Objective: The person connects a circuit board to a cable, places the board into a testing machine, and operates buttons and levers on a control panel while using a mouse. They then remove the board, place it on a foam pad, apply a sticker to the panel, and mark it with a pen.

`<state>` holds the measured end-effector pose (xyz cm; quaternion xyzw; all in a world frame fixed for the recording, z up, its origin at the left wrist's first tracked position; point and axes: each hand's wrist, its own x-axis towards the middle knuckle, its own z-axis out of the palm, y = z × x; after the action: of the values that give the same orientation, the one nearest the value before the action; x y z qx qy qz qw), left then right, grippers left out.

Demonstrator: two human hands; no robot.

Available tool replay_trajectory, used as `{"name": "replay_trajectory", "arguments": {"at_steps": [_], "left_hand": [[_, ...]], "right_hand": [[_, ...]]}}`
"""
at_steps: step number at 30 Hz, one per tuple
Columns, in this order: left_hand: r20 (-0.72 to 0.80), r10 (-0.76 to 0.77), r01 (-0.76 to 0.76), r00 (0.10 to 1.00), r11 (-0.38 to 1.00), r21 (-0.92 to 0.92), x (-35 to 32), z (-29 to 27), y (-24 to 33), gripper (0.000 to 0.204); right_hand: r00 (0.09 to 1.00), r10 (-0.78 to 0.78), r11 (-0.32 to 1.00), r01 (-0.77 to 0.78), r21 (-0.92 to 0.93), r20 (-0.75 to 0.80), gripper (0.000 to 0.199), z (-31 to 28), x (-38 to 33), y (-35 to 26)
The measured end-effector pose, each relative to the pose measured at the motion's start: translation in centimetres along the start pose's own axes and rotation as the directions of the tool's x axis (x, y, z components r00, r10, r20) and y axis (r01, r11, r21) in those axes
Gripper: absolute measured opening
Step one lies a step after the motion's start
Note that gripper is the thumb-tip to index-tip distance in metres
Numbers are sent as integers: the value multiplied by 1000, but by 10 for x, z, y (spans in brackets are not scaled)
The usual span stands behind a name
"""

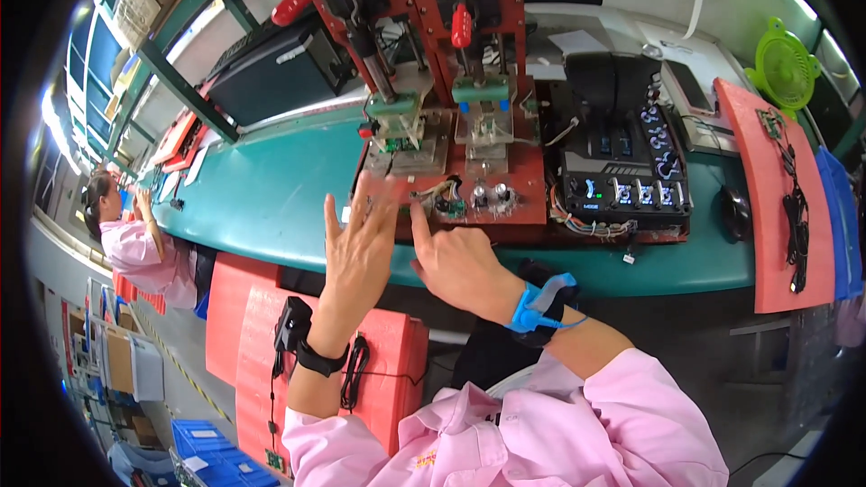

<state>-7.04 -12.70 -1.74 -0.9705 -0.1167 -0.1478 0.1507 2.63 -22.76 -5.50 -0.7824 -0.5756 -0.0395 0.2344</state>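
Note:
My left hand is open with its fingers spread, slightly blurred, above the front left of a red test fixture. Beside it, my right hand stretches its index finger toward a small bundle of wires and parts on the fixture's front; the other fingers curl in, and nothing shows between finger and thumb. Whether the fingertip touches is unclear. Two toggle clamps with red handles, a left one and a right one, rise behind. Under the left clamp sits a green circuit board. Two silvery knobs lie right of the wires.
Right of the fixture stands a black control panel with a lever, knobs and switches. Beyond it are a mouse, a pink foam sheet with a cable, and a green fan. Pink foam stands before the green bench. A co-worker sits far left.

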Motion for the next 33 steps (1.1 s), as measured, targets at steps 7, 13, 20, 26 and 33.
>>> {"name": "replay_trajectory", "arguments": {"at_steps": [7, 13, 20, 26, 33], "left_hand": [[-1, 87, -87, 996, 995, 41, 0, 3, -1, 43], [-51, -38, 40, 998, 998, 39, -10, 18, 12, 42], [-98, -55, 23, 994, 951, -309, 16, 13, 29, 40], [28, -244, 232, 969, 870, -436, 35, 8, 41, 26], [-178, -253, 187, 951, 929, -320, 38, 15, 27, 15]], "right_hand": [[994, -87, 995, 84, -53, -59, 67, 8, -2, 12], [991, -9, 1000, 5, 30, 135, 64, -1, -54, 16], [979, -205, 978, 205, -27, 18, 56, 25, -113, 52], [965, -229, 969, 213, -123, -132, 50, 42, -115, 57], [955, -219, 976, 212, -56, -200, 47, 45, -120, 57]]}}
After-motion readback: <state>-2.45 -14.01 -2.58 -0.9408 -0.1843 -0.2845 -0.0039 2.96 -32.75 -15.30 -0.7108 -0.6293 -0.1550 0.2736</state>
